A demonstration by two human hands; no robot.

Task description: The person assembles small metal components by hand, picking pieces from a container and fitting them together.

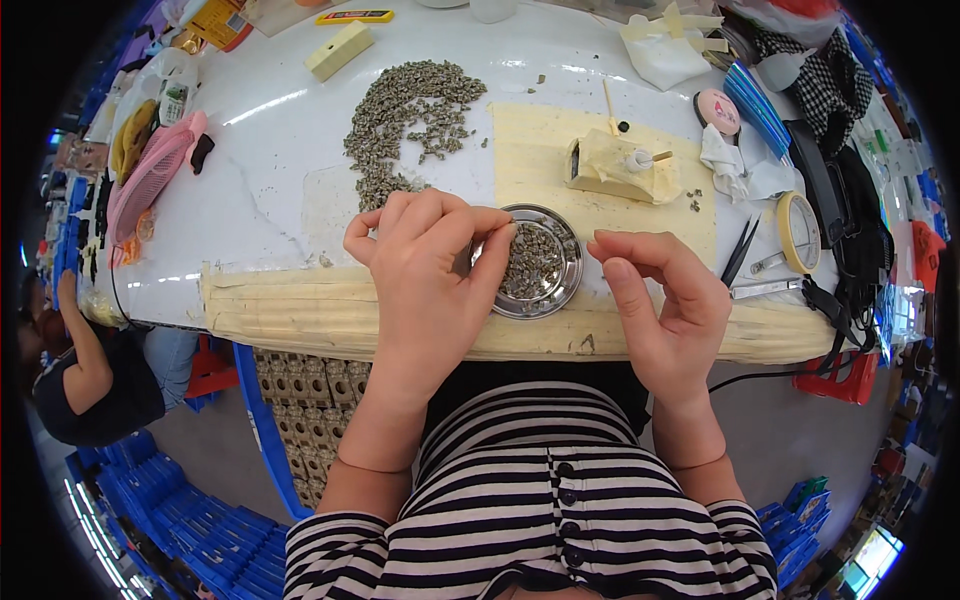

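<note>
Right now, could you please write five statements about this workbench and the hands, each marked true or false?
1. The left hand pinches thumb and forefinger together at the left side of the round metal dish. True.
2. The dish is empty. False: it holds small metal parts.
3. The black tweezers lie to the right of the right hand. True.
4. The right hand's thumb and forefinger touch. False: a gap separates them.
5. The masking tape roll is left of the tweezers. False: the roll is right of them.
</note>
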